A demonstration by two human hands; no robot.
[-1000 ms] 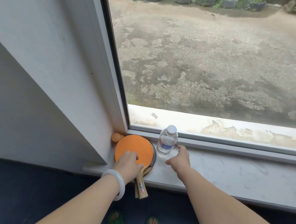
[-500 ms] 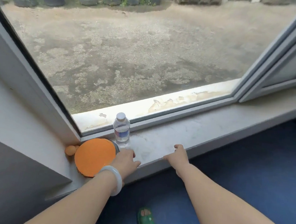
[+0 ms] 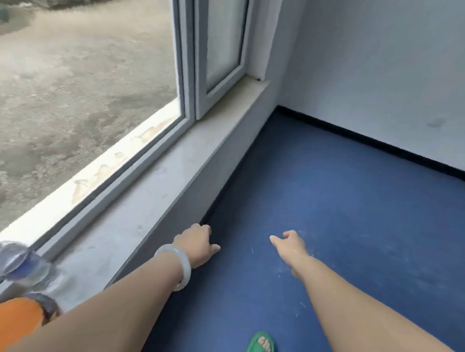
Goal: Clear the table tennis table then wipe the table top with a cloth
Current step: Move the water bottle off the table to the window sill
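Both hands are empty here. The left hand [image 3: 195,243], the one with the pale bangle [image 3: 178,267], has its fingers loosely curled just off the front edge of the windowsill [image 3: 152,196] with its grip on nothing. The right hand [image 3: 290,246] is out over the blue floor [image 3: 362,231], fingers loose and spread, also gripping nothing. The cleared stuff sits at the end of the sill nearest the camera: a water bottle [image 3: 10,261] back by the window frame (too blurry to say much more) and an orange paddle [image 3: 4,321] toward the sill's front edge, partly hidden by the left forearm. The table tennis table isn't in view, and neither is any cloth. My read is that the clearing step is done or close to it, with things parked on the sill. Next would be heading to the table to check for leftovers, or hunting down a cloth — either needs a free hand, and both are free.
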